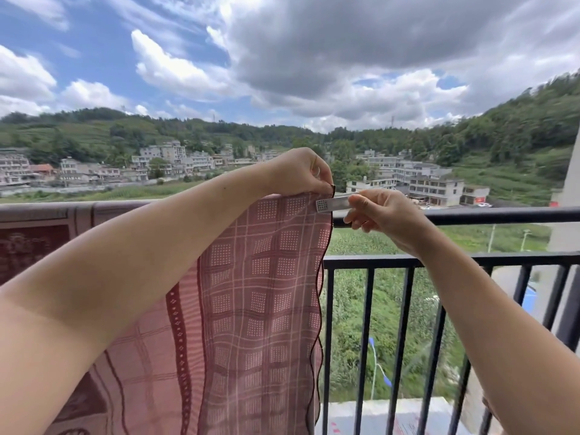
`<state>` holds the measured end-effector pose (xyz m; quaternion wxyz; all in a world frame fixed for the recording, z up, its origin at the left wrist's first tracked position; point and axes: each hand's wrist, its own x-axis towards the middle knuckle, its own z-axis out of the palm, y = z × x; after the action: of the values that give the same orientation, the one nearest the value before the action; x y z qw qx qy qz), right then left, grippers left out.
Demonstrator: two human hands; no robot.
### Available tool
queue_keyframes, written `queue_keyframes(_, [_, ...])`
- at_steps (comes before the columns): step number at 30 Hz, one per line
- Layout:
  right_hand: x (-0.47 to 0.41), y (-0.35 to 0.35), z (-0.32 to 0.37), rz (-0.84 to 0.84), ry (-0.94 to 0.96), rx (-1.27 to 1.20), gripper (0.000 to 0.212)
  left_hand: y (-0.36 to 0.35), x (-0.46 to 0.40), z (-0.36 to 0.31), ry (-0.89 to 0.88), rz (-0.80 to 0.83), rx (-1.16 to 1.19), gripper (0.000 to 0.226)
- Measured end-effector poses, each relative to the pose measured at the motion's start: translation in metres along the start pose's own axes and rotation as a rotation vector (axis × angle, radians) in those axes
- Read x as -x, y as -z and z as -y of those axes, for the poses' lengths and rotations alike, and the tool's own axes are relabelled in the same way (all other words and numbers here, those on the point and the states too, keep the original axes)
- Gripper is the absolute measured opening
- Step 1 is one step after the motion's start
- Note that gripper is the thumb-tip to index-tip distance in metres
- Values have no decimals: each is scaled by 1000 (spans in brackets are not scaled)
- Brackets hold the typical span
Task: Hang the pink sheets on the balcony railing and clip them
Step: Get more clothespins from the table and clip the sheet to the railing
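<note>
A pink sheet [266,277] with a checked pattern and dark red wavy border hangs over the black balcony railing [486,215], covering its left part. My left hand [304,171] pinches the sheet's top right corner at the rail. My right hand [383,215] holds a flat silver metal clip [332,205] by its right end. The clip's perforated tip lies against the sheet's right edge, just below my left fingers. Whether the clip's jaws grip the cloth cannot be told.
A darker red patterned part of the sheet [34,243] drapes over the rail at the far left. Vertical black bars [367,340] run below a lower crossbar. A pale wall [568,215] stands at the right. Far below lie fields, buildings and hills.
</note>
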<state>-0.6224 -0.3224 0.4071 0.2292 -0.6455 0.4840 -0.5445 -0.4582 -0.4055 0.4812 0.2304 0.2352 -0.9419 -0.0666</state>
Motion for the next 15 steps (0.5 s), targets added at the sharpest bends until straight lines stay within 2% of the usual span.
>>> queue_keyframes(3, [-3, 5, -4, 99, -54, 13, 10, 1, -4, 0, 5, 39, 6, 8])
queue_keyframes(6, [-3, 4, -9, 94, -41, -15, 12, 6, -5, -3, 39, 92, -18, 10])
queue_keyframes(10, [2, -1, -14, 77, -25, -70, 45, 10, 0, -13, 79, 113, -16, 19])
queue_keyframes(13, [12, -2, -14, -22, -5, -5, 71, 11, 17, -28, 101, 21, 56, 40])
queue_keyframes(15, [21, -1, -16, -187, 55, 82, 73, 4, 40, -41, 76, -41, 177, 48])
